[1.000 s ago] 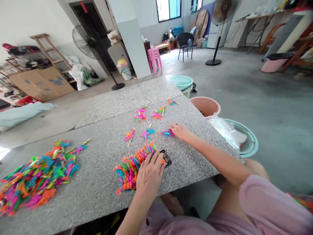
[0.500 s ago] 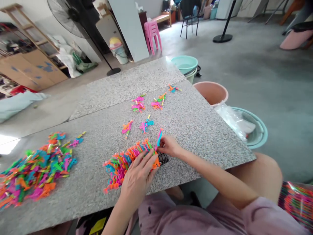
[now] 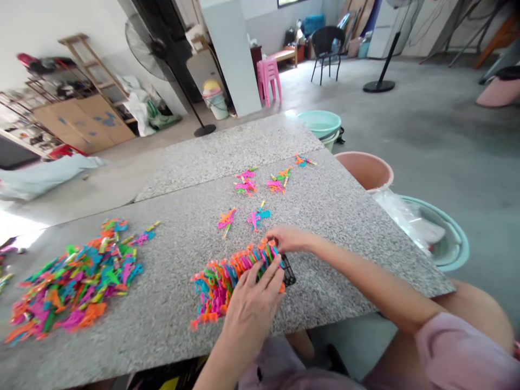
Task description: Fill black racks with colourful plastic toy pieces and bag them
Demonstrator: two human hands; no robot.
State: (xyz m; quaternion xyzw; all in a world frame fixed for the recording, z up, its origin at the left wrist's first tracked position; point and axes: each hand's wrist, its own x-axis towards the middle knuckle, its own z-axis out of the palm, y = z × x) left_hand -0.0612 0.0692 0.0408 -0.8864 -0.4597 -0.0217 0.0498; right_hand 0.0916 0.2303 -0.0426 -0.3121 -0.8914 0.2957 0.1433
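Observation:
A tight row of small bright plastic toys (image 3: 219, 281), orange, pink, green and blue, stands in a black grid rack (image 3: 289, 271) near the table's front edge. My left hand (image 3: 252, 300) lies across the row's right part with its fingers stretched out and apart. At the right end, my right hand (image 3: 290, 238) pinches the top of a plastic toy at the end of the row. Its fingertips partly hide that piece. A bare strip of the rack shows to the right of the row.
A big loose pile of the same toys (image 3: 81, 287) lies to the left on the speckled stone table (image 3: 337, 216). Several small clusters (image 3: 258, 216) lie beyond the row. Along the right edge stand a pink basin (image 3: 365, 168) and a green basin (image 3: 459, 244) with clear plastic bags (image 3: 406, 216).
The pink and blue toy that my right hand held upright above the rack is down at the row's end. My left hand still rests on the row. The view has shifted slightly.

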